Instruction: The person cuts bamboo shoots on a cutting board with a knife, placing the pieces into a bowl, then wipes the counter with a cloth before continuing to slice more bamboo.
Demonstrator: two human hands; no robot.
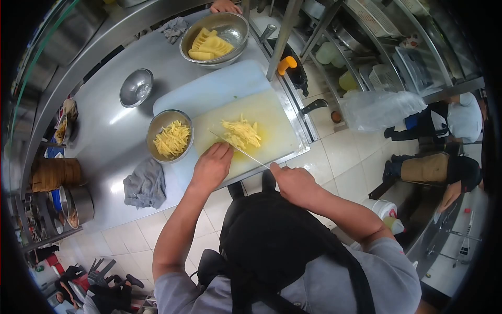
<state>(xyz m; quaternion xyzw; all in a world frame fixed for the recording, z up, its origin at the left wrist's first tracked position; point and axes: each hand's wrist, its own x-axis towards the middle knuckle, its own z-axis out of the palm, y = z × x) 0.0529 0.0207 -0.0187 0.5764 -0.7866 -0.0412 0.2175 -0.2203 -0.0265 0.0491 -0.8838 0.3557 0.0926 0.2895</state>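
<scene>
Yellow strips [243, 133] lie in a pile on the pale cutting board [272, 112]. My right hand [293, 183] is wrapped round the handle of a knife [248, 155], its blade running along the near left side of the pile. Close to the blade, my left hand [214, 163] rests on the board with its fingers bent together; what is under them is hidden. Left of the board, a metal bowl [151, 137] holds more yellow strips [172, 139].
Large yellow pieces [210, 45] fill part of a bigger bowl [238, 29] at the back. A small metal bowl [136, 88] and a grey cloth [145, 184] are on the steel table [102, 136]. Another knife [314, 106] sticks out at the right edge. People work farther right.
</scene>
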